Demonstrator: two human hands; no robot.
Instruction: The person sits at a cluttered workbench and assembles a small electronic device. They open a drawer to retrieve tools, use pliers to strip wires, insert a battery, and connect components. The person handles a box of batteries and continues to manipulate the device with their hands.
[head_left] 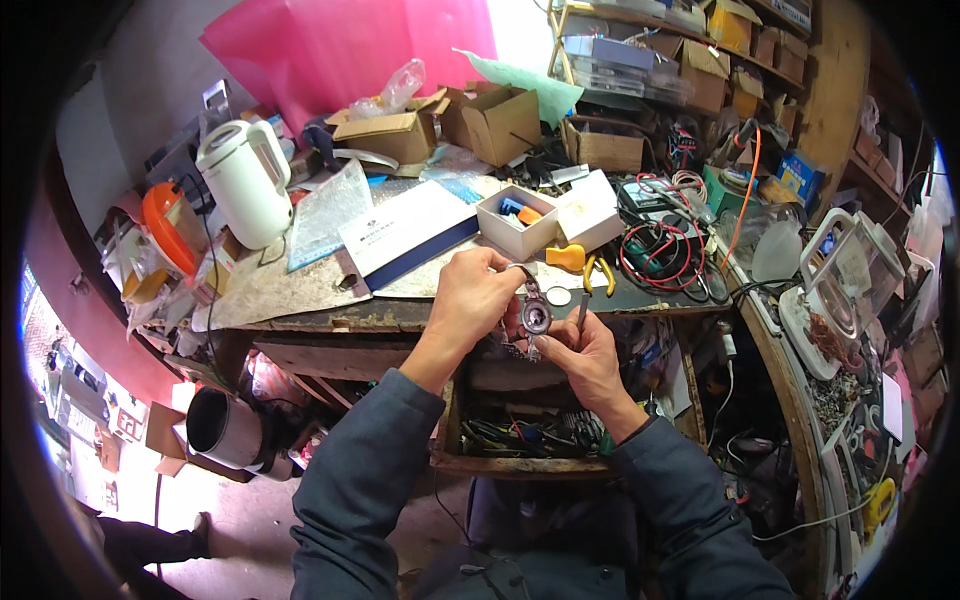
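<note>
My left hand (476,296) and my right hand (585,357) meet in front of the workbench edge, both gripping a wristwatch (535,318) with a round dark face and a metal band. The left fingers pinch the band above the face. The right hand cups the watch from below and also holds a thin metal tool (583,312) upright beside it. The lower band is hidden by my right fingers.
An open drawer (520,465) of tools lies under my hands. The cluttered workbench (300,285) carries a white kettle (245,180), a white box (520,222), yellow-handled pliers (597,270), coiled wires (660,255) and cardboard boxes (500,122). A clear-lidded appliance (845,285) sits right.
</note>
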